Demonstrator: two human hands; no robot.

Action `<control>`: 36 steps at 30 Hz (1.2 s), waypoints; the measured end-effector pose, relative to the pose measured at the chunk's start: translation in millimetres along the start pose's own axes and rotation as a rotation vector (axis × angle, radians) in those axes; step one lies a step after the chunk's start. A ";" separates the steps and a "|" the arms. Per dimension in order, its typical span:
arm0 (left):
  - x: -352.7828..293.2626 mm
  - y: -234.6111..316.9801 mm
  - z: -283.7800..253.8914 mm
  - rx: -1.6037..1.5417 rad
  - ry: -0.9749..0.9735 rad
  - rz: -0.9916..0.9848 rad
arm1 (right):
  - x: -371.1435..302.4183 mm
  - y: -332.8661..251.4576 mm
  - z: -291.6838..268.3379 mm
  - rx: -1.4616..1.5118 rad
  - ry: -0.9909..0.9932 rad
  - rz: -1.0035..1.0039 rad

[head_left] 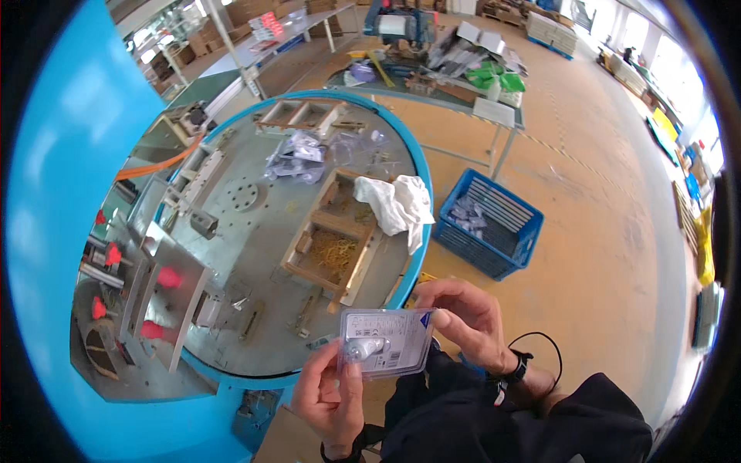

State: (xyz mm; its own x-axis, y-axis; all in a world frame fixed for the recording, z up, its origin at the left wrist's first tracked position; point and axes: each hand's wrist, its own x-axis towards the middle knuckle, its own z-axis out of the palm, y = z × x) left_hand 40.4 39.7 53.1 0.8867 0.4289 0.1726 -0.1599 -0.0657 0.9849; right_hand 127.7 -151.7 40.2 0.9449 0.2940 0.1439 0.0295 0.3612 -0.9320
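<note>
A clear plastic blister pack point(397, 339) with a printed card and a small whitish bulb-shaped item inside is held up in front of me, just off the near edge of the round machine table. My left hand point(333, 390) pinches its lower left corner between thumb and fingers. At its upper right corner, my right hand point(469, 322) grips the edge with thumb and forefinger. The pack is slightly tilted, its printed side facing me. What exactly the enclosed item is, I cannot make out.
Wooden-framed fixtures point(296, 270) stand on the round metal table with a blue rim point(421, 174). One bears a white cloth point(397, 204); clear plastic packs point(297, 158) lie behind. A blue crate point(494, 251) with packs sits on the floor at right. A cluttered worktable point(494, 114) stands beyond.
</note>
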 end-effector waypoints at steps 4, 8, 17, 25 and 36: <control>9.3 -4.4 13.6 0.041 -0.135 0.032 | 1.6 -4.3 -20.7 -0.251 -0.080 0.016; 15.0 -6.2 42.8 -0.069 -0.153 -0.011 | -10.4 0.2 -35.9 -0.046 0.024 0.144; 26.6 -8.9 122.8 0.265 -0.222 0.339 | -15.9 7.2 -105.8 0.295 0.107 0.192; 30.8 -6.0 249.1 0.441 -0.313 0.543 | 7.0 -11.4 -227.7 0.319 0.136 0.056; 27.3 17.5 482.1 0.181 -0.734 0.450 | -37.8 -100.5 -409.1 0.253 0.454 -0.098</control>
State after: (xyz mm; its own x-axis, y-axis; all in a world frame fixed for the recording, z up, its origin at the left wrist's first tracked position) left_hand 270.9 -384.2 80.0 0.8213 -0.3558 0.4460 -0.5449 -0.2579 0.7978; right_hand 222.4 -561.1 -7.7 0.9893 -0.1448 0.0156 0.0984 0.5862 -0.8042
